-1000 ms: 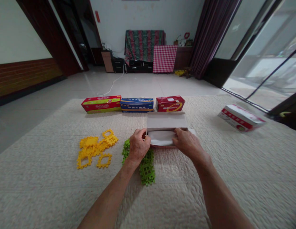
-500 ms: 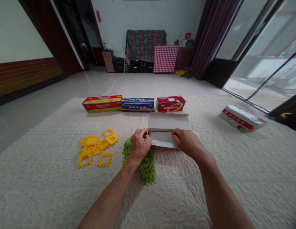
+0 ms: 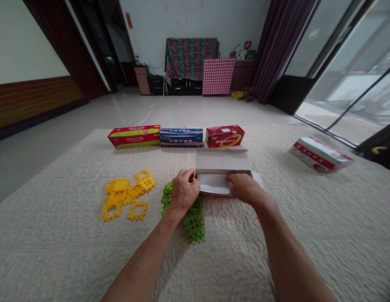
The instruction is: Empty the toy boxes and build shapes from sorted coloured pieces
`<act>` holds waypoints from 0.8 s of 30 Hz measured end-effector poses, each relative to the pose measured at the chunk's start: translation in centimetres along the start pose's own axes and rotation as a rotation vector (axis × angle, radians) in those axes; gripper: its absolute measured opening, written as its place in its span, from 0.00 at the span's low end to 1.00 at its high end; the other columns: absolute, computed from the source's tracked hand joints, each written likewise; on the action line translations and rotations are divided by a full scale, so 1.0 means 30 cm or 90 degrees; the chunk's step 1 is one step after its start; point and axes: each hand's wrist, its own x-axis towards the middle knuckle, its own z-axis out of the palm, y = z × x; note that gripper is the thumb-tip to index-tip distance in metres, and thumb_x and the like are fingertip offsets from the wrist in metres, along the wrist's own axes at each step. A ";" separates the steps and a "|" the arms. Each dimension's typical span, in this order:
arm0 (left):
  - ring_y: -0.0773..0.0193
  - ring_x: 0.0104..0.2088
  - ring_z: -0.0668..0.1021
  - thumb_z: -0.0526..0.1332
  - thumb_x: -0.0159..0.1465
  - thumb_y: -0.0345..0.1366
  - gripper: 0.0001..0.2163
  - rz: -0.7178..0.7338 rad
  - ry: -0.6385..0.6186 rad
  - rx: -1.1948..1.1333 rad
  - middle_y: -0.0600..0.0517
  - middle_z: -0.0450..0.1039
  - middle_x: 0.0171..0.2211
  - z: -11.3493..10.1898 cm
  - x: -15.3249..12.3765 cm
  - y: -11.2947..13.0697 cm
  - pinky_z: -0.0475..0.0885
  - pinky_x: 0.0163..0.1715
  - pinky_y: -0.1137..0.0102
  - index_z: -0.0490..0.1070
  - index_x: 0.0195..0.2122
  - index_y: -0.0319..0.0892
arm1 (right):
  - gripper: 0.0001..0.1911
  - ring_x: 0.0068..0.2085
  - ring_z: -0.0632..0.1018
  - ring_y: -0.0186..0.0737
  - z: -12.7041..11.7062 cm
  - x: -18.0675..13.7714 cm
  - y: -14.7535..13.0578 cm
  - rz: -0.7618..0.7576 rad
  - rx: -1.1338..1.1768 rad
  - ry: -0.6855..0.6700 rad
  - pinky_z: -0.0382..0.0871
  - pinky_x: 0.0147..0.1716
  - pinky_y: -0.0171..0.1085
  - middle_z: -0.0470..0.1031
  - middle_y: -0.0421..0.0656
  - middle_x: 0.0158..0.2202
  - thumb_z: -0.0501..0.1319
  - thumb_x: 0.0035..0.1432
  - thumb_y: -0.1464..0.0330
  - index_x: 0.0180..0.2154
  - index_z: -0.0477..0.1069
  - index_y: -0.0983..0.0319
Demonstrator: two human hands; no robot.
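An open cardboard box [image 3: 222,159] lies in front of me, its grey lid flap raised at the back and a pale surface showing inside. My left hand [image 3: 185,189] pinches the left end of the box, thumb and fingers closed on the edge. Over the right part of the opening, my right hand [image 3: 247,188] reaches in with curled fingers; what they hold, if anything, is hidden. Green plastic lattice pieces [image 3: 194,226] lie beneath and beside my left wrist, partly covered by it. Further left is a loose pile of yellow plastic lattice pieces [image 3: 127,195].
Behind the open box stand a red and yellow box [image 3: 135,137], a blue box [image 3: 181,138] and a dark red box [image 3: 225,137]. A white and red box [image 3: 321,155] sits far right. Everything rests on a cream quilted cover [image 3: 72,251].
My right hand has moved from the box's right edge down into its opening, uncovering the right end flap. My left hand keeps its grip on the left end.
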 end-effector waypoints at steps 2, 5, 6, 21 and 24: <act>0.64 0.31 0.77 0.58 0.53 0.24 0.13 -0.003 0.000 -0.003 0.50 0.77 0.30 0.000 0.000 0.000 0.72 0.36 0.71 0.78 0.37 0.41 | 0.18 0.42 0.81 0.48 -0.012 -0.014 -0.006 0.000 -0.007 0.011 0.68 0.42 0.39 0.81 0.56 0.42 0.50 0.63 0.73 0.41 0.78 0.66; 0.63 0.31 0.77 0.58 0.52 0.24 0.14 -0.007 -0.005 -0.004 0.49 0.77 0.31 -0.001 0.001 -0.001 0.72 0.37 0.71 0.78 0.37 0.40 | 0.18 0.39 0.81 0.47 -0.031 -0.037 -0.010 -0.013 0.007 0.054 0.67 0.39 0.38 0.82 0.53 0.38 0.50 0.62 0.72 0.38 0.79 0.64; 0.63 0.31 0.77 0.58 0.52 0.24 0.14 -0.007 -0.008 -0.003 0.49 0.77 0.31 -0.002 0.001 -0.001 0.72 0.37 0.70 0.78 0.38 0.40 | 0.18 0.38 0.81 0.45 -0.036 -0.042 -0.011 -0.027 0.017 0.067 0.67 0.38 0.37 0.82 0.51 0.37 0.50 0.62 0.71 0.37 0.79 0.62; 0.62 0.33 0.78 0.59 0.53 0.24 0.14 -0.020 -0.027 -0.002 0.48 0.78 0.33 0.003 0.007 -0.004 0.73 0.40 0.69 0.79 0.39 0.38 | 0.16 0.39 0.81 0.46 0.017 0.001 0.002 -0.086 0.029 0.067 0.67 0.38 0.38 0.81 0.53 0.40 0.49 0.62 0.74 0.40 0.77 0.64; 0.63 0.34 0.78 0.59 0.54 0.26 0.14 -0.047 -0.034 -0.034 0.48 0.79 0.34 0.000 0.008 -0.005 0.73 0.40 0.69 0.79 0.40 0.38 | 0.17 0.36 0.80 0.43 -0.036 -0.032 0.013 -0.114 0.075 0.073 0.67 0.37 0.36 0.82 0.49 0.36 0.50 0.62 0.73 0.37 0.78 0.63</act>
